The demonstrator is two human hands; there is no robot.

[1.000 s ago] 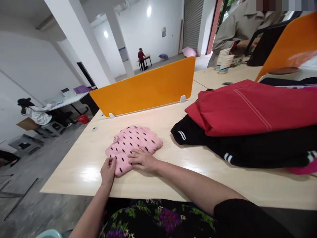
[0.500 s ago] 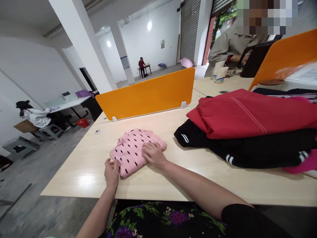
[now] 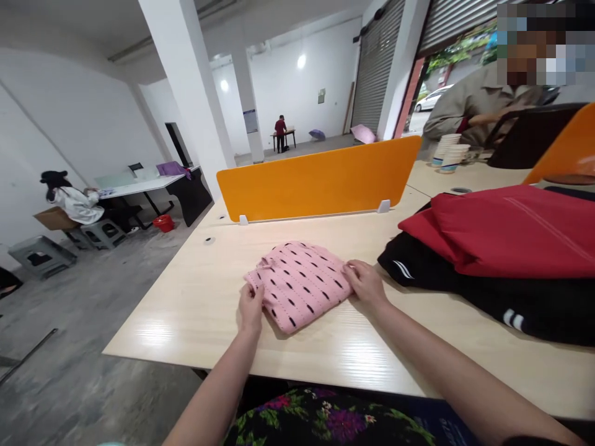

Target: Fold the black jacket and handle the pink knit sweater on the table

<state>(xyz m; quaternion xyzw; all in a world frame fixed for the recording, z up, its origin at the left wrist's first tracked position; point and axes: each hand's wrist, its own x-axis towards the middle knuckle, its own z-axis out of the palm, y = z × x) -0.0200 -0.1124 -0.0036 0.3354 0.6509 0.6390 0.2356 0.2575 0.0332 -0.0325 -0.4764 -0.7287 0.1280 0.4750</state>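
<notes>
A folded pink garment (image 3: 304,285) with dark dashes and dotted lines lies on the pale wooden table (image 3: 186,310) in front of me. Its exact kind does not show in the folds. My left hand (image 3: 251,308) pinches its left edge between thumb and fingers. At the opposite side, my right hand (image 3: 365,282) has its fingers closed on the right edge. The cloth rests on the tabletop between both hands.
Right of the garment lies a pile with red clothing (image 3: 511,232) over black clothing (image 3: 446,282). An orange divider (image 3: 320,179) stands behind. Paper cups (image 3: 449,155) are farther back, near a person in a beige jacket (image 3: 483,99).
My right hand has moved from the top of the pink garment to its right edge. My left hand now pinches the left edge. The view has shifted, so the scene sits differently.
</notes>
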